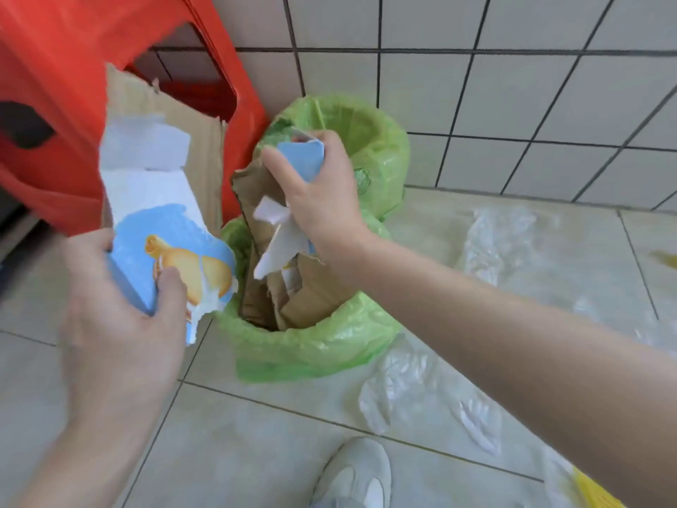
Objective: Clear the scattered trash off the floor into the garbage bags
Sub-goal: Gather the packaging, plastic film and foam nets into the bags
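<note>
A red plastic stool (55, 104) stands against the tiled wall, the biggest thing here. Beside it are two green garbage bags: the nearer bag (304, 346) is open and already stuffed with brown cardboard (293, 295), and the farther bag (366, 141) behind it looks mostly empty. On the floor to the right lie sheets of clear plastic film (421, 390), well apart from the bags and not yet collected.

The left hand (121, 324) grips a large torn piece of carton (161, 221), thumb on the printed blue face and fingers curled behind it. The right hand (322, 199) is clamped on a smaller torn piece (302, 159), just above the mouth of the nearer bag.

I think this carton is light and half stiff. It bends and tears easily but is not slippery, so a firm pinch at the edge is enough. The long piece probably needs folding or tearing first, because the bag is nearly full. The film will be very light and limp; better to bunch it in the fist.
</note>
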Demonstrator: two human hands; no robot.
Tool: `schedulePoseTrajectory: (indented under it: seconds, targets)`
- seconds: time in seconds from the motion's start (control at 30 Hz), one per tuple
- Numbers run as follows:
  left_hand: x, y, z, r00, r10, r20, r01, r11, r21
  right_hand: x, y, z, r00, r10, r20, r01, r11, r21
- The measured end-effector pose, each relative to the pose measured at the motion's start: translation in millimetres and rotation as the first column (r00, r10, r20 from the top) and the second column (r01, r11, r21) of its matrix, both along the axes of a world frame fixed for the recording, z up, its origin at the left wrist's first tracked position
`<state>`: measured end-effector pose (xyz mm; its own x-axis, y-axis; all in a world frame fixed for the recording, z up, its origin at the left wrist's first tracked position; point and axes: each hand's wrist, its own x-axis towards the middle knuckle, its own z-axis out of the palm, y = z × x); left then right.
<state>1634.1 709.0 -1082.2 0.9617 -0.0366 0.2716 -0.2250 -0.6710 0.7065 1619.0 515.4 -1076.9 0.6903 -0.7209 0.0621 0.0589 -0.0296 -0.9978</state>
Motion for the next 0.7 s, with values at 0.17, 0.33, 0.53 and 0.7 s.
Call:
schedulePoseTrajectory:
  seconds: [0.17,0.33,0.53,0.7]
  targets:
    - [-7,-6,-7,0.991,-0.134,-0.028,0.133,0.990,-0.040,-12,-2,-29,0.995,-0.008,-0.099,-0.021,0.958,-0.288]
    - [2,-22,-20,0.977,-0.212,-0.041,0.215,0.968,0.131,-17,-12,-34,0.893,0.062,-0.445,-0.260,0.879,-0.399]
    - [8,-44,-26,0.956,-0.263,-0.127,0.290,0.910,0.296,-14,-9,-36,0.738,0.013,-0.675,-0.418,0.794,-0.442]
    - [10,-53,-37,0.926,-0.326,-0.191,0.372,0.875,0.310,-23,-14,-36,0.737,0.134,-0.663,-0.456,0.822,-0.340]
